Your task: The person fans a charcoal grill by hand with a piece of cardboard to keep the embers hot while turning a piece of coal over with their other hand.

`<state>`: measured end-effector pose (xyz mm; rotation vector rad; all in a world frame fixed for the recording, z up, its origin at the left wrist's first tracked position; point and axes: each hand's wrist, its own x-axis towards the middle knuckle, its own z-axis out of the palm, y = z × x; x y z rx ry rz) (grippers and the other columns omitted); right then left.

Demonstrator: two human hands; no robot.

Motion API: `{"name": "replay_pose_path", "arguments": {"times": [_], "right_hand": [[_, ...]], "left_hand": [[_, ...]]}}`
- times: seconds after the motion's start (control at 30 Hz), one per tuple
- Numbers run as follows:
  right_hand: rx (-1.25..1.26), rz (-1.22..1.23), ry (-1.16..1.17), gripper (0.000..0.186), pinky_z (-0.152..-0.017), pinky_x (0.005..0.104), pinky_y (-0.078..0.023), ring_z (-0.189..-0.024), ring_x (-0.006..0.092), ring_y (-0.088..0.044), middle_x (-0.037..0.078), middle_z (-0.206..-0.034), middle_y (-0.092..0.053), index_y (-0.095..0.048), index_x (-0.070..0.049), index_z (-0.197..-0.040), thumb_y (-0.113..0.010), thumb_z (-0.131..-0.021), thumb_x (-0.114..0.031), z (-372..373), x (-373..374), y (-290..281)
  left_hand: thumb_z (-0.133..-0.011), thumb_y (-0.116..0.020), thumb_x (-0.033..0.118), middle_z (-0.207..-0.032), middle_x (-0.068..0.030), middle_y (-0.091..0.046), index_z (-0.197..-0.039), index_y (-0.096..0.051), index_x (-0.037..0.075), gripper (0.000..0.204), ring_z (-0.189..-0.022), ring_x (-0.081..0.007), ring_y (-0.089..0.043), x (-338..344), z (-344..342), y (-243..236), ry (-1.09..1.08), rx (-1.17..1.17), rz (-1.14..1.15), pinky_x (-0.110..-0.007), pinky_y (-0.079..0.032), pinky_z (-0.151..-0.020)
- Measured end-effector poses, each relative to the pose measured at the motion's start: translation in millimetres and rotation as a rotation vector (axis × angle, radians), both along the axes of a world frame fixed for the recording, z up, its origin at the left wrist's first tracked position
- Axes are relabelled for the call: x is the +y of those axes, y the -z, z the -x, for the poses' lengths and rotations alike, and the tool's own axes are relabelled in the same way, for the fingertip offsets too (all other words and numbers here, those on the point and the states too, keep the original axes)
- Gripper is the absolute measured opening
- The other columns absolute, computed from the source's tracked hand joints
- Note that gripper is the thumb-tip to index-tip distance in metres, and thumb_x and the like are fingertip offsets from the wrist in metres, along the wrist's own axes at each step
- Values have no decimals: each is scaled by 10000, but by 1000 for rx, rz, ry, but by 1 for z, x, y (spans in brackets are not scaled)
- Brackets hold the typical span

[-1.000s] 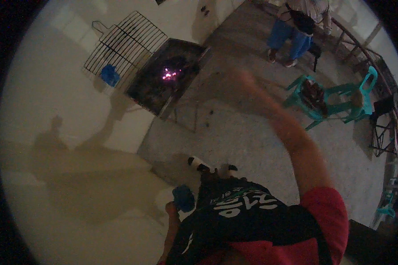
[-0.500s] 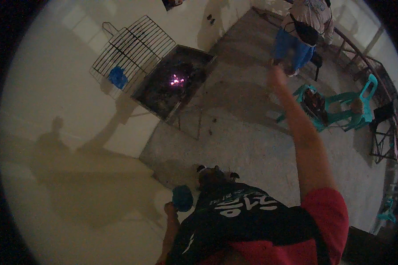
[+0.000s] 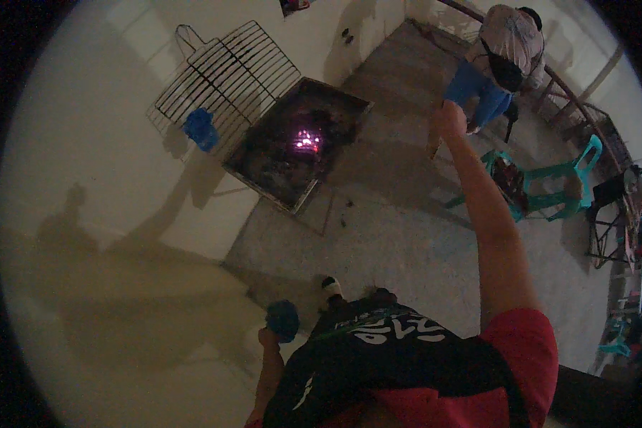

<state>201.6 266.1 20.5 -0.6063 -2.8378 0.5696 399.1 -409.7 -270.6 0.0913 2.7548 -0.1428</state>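
My right hand is stretched far out over the concrete floor with its fingers closed on a tan flat piece that hangs below the fist. It is just in front of another person, who bends over in blue trousers. My left hand is low by my hip and grips a blue bundle, which looks like a cloth or glove. A square charcoal grill with a small glowing spot stands on the floor, left of my right hand.
A wire grilling rack leans on the pale wall, with a blue cloth on its handle. Teal plastic chairs stand to the right of my arm, one with something dark on its seat. More furniture crowds the far right edge.
My right arm has swung right, away from the grill and toward the other person, and is now steady. The other person has come further into view. My left hand still holds the blue bundle.
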Motion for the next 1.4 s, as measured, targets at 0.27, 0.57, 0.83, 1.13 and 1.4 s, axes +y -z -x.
{"name": "replay_pose_path", "arguments": {"times": [0.27, 0.57, 0.83, 1.13, 1.4], "right_hand": [[-137, 459, -598, 280, -742, 342, -429, -856, 218, -539, 83, -902, -579, -541, -35, -984, -532, -744, -178, -12, -249, -43], [380, 1105, -388, 200, -684, 324, -452, -781, 189, -553, 90, -857, -587, -575, -26, -889, -529, -750, -162, 30, -46, 18], [-71, 456, -620, 284, -738, 323, -421, -792, 190, -534, 87, -861, -600, -565, -45, -973, -531, -744, -209, 44, -225, -12], [47, 363, -396, 276, -688, 345, -438, -749, 206, -549, 104, -822, -596, -580, -45, -909, -505, -750, -258, 82, -93, 26], [61, 428, -459, 240, -589, 328, -439, -656, 161, -524, 93, -772, -594, -576, -35, -883, -543, -734, -220, 72, -146, -10]], "left_hand": [[-679, -578, 268, -765, -157, -576, -755, -579, 11, 268, -706, -293, -563, -9, 64, 9, -30, -98, -102, -377, -448, -655], [-767, -476, 310, -824, -176, -578, -824, -562, -18, 344, -732, -307, -560, -37, 85, 36, -246, -22, -600, -392, -443, -662], [-747, -499, 282, -834, -126, -579, -927, -575, 91, 273, -742, -280, -547, -52, 99, 53, -218, 181, -439, -396, -450, -641], [-791, -464, 349, -803, -129, -553, -863, -561, 13, 357, -718, -240, -543, -30, 77, 51, 10, 37, -28, -335, -444, -599], [-794, -464, 369, -780, -146, -561, -901, -554, -20, 413, -746, -235, -553, -18, 122, 40, -420, 29, -176, -332, -443, -642]]}}
